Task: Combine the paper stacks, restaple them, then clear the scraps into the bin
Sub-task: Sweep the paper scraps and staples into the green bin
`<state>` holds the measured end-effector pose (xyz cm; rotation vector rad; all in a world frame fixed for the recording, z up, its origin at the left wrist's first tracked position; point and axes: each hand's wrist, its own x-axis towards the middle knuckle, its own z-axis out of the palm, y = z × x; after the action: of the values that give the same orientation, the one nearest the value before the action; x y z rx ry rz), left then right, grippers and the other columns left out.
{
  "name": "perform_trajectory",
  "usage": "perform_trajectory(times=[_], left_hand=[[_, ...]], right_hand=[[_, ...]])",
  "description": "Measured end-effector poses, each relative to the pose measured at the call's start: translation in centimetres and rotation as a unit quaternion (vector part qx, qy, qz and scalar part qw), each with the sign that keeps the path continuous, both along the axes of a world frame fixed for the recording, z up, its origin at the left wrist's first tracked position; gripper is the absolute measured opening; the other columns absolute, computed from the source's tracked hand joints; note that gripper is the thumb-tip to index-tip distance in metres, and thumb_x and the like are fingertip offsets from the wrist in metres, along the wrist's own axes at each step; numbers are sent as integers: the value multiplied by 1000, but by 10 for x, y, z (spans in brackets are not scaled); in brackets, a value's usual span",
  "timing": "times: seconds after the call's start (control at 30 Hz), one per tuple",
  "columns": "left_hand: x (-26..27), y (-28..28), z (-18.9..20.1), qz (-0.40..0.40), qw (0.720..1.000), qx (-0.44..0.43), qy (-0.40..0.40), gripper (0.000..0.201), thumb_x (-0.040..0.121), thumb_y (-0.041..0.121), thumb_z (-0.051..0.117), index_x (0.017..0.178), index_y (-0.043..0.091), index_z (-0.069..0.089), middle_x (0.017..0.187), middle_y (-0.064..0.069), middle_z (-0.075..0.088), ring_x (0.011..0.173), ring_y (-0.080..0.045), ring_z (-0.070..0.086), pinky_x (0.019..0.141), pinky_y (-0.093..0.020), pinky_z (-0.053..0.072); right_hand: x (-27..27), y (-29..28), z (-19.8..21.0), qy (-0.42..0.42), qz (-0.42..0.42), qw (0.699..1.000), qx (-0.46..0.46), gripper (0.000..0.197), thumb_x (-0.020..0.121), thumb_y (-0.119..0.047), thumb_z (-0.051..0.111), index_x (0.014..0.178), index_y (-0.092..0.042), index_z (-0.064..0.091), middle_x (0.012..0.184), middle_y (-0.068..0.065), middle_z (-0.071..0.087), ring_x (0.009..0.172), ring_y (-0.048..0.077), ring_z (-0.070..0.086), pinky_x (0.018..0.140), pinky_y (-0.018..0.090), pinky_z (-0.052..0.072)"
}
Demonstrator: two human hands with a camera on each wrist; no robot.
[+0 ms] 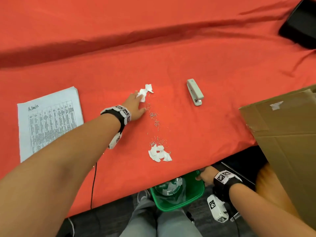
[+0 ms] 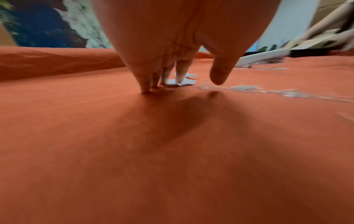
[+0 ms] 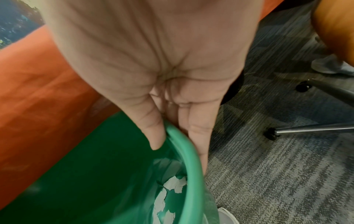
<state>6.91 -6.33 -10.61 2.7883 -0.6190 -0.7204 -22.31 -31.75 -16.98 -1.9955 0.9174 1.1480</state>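
Observation:
My left hand (image 1: pixel 136 103) lies on the red cloth with straight fingers (image 2: pixel 181 72) touching a far clump of white paper scraps (image 1: pixel 145 92) (image 2: pixel 182 81). A trail of loose staples (image 1: pixel 154 117) (image 2: pixel 247 88) runs toward a second clump of scraps (image 1: pixel 159 153) near the table's front edge. My right hand (image 1: pixel 206 175) (image 3: pixel 172 133) grips the rim of a green bin (image 1: pixel 191 200) (image 3: pixel 184 151) held under that edge, thumb inside, fingers outside. Torn paper (image 3: pixel 172 186) lies in the bin. The stapled paper stack (image 1: pixel 49 122) lies at the left.
A grey stapler (image 1: pixel 195 92) lies right of the scraps. A brown cardboard box (image 1: pixel 287 139) overhangs the table's right end. A dark flat device (image 1: pixel 301 26) sits at the far right corner. Chair legs with castors (image 3: pixel 306 128) stand on the carpet beside the bin.

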Motion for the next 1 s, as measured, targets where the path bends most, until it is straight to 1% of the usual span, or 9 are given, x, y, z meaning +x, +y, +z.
perform_trajectory(times=[0.13, 0.23, 0.33, 0.43, 0.5, 0.57, 0.63, 0.73, 1.0], left_hand=[[-62, 2, 9, -109, 991, -61, 41, 71, 93, 35, 52, 152, 20, 15, 161, -5, -1, 148, -27, 2, 120, -43, 15], [-112, 9, 21, -178, 977, -60, 104, 63, 96, 35, 47, 151, 23, 19, 161, -2, 1, 148, -18, 5, 120, -36, 16], [-125, 9, 36, -202, 970, -74, 113, 40, 96, 36, 45, 131, 20, 54, 146, -1, 43, 132, -16, 43, 111, -33, 35], [-98, -5, 46, -149, 982, -105, 54, 29, 95, 31, 48, 108, 15, 67, 110, -3, 66, 98, -21, 61, 89, -35, 49], [-65, -18, 41, -98, 988, -120, 2, 26, 94, 28, 49, 110, 13, 64, 114, -6, 64, 106, -24, 59, 93, -34, 46], [-32, -30, 36, -62, 991, -116, -33, 31, 93, 26, 49, 120, 13, 58, 127, -8, 56, 120, -25, 52, 102, -32, 40], [-7, -39, 29, -32, 995, -86, -34, 45, 94, 25, 49, 136, 12, 46, 148, -10, 37, 137, -25, 36, 111, -31, 29], [11, -45, 15, -31, 999, -28, -13, 62, 95, 30, 48, 149, 13, 23, 160, -11, 9, 148, -27, 11, 119, -39, 19], [-65, -23, 17, -137, 989, -45, 46, 70, 97, 36, 43, 152, 17, 4, 161, -9, -3, 149, -25, 2, 121, -39, 13]], right_hand=[[-3, -5, -10, -10, -1, 1000, 7, 18, 74, -14, 76, 79, -7, 60, 102, 25, 70, 93, 39, 68, 85, 51, 55], [-1, -3, -4, -3, 3, 1000, 5, 18, 79, -14, 73, 86, -4, 60, 104, 23, 69, 98, 37, 66, 89, 48, 53], [0, -5, -9, 7, -17, 1000, 16, 20, 80, -14, 73, 92, -1, 62, 104, 20, 69, 96, 34, 67, 86, 44, 55], [1, -5, -4, 21, -32, 999, 26, 21, 86, -14, 65, 72, -22, 52, 101, 5, 59, 90, 17, 59, 67, 21, 52], [2, -4, -1, 21, -33, 999, 23, 22, 86, -15, 65, 71, -22, 51, 102, 6, 60, 90, 17, 59, 68, 22, 53], [1, -4, -7, 5, -25, 1000, 13, 14, 82, -16, 71, 84, -9, 58, 105, 15, 68, 96, 28, 66, 85, 39, 56], [0, -5, -15, 5, -25, 1000, 1, 31, 78, -16, 74, 99, 1, 59, 105, 23, 69, 95, 37, 68, 87, 48, 54], [-3, -7, -22, -4, -35, 999, 1, 32, 74, -14, 76, 97, -1, 60, 102, 23, 70, 92, 38, 68, 85, 49, 55], [-14, -24, -47, -13, -61, 998, 24, 44, 61, -12, 77, 99, -2, 58, 95, 22, 70, 82, 39, 70, 75, 54, 58]])
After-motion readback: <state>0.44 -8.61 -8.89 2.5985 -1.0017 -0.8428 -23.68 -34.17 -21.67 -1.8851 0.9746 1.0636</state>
